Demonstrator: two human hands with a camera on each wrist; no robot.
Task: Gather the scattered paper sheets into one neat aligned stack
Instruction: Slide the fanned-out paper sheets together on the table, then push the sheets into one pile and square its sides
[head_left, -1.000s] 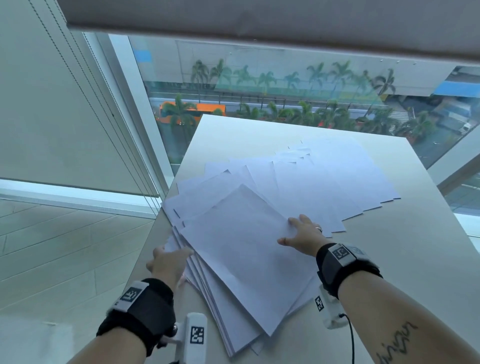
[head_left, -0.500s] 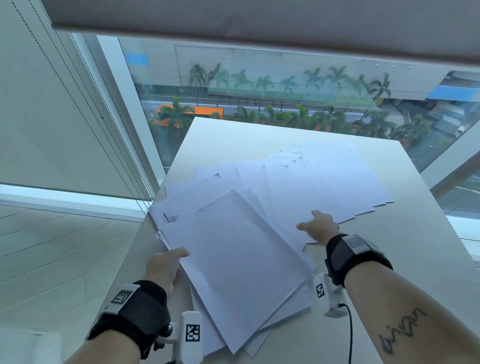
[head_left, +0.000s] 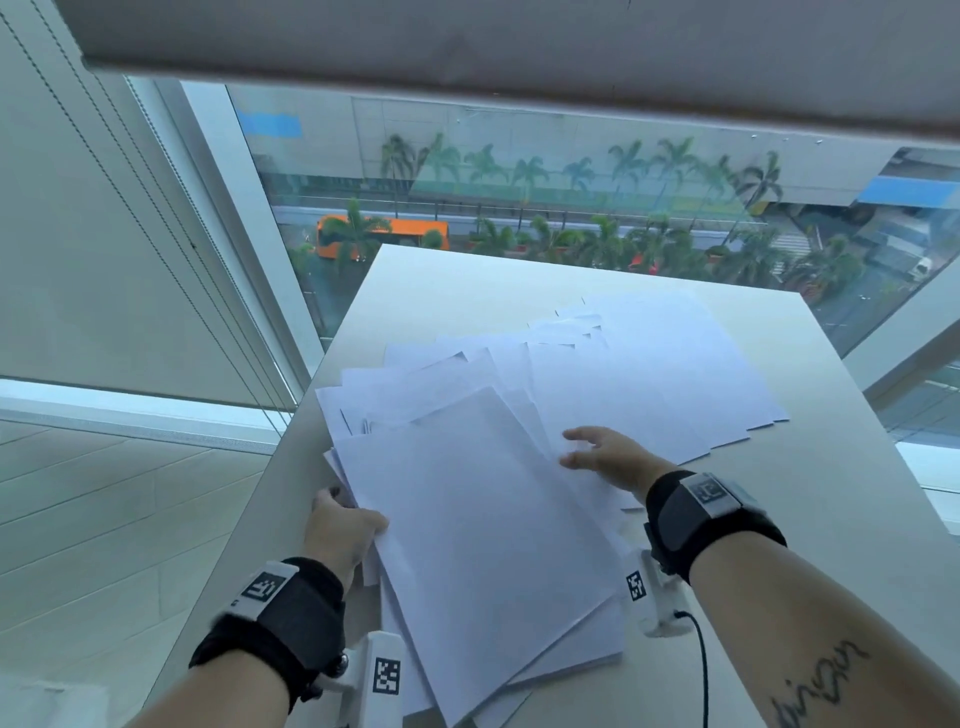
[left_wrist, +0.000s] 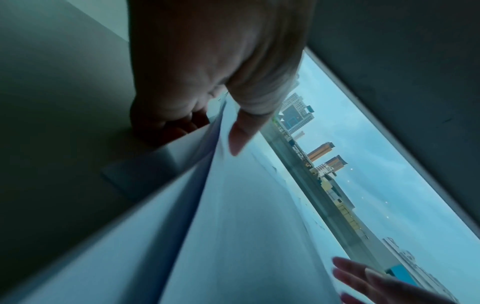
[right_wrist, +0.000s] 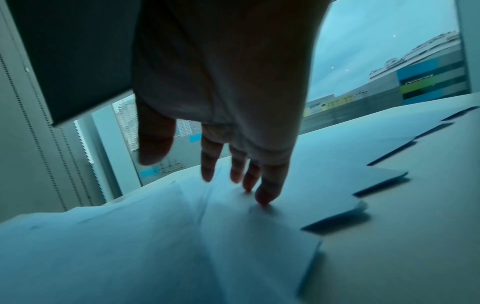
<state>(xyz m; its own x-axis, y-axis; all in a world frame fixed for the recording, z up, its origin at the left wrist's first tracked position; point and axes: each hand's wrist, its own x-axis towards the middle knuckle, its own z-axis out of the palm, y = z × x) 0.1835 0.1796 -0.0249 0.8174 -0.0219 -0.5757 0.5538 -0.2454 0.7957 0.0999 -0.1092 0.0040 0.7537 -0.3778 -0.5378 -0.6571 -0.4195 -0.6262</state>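
A loose stack of white paper sheets (head_left: 483, 525) lies at the front left of a pale table (head_left: 810, 519). More sheets (head_left: 670, 364) fan out from it toward the far right, overlapping. My left hand (head_left: 343, 525) grips the stack's left edge; the left wrist view shows its thumb (left_wrist: 239, 131) on top and curled fingers beneath the paper stack (left_wrist: 233, 226). My right hand (head_left: 592, 454) lies flat at the stack's right edge with fingers straight. In the right wrist view its fingertips (right_wrist: 263, 197) touch the sheets (right_wrist: 182, 236).
The table's left edge (head_left: 291, 467) drops to a tiled floor (head_left: 104, 519). A large window (head_left: 519, 208) stands just beyond the far edge, with a roller blind (head_left: 519, 52) above. Bare table surface (head_left: 857, 597) shows to the right of the sheets.
My right hand reached out onto the fanned sheets, then came back left to the stack's right edge. The top sheets have turned straighter. My left hand stayed at the left edge.
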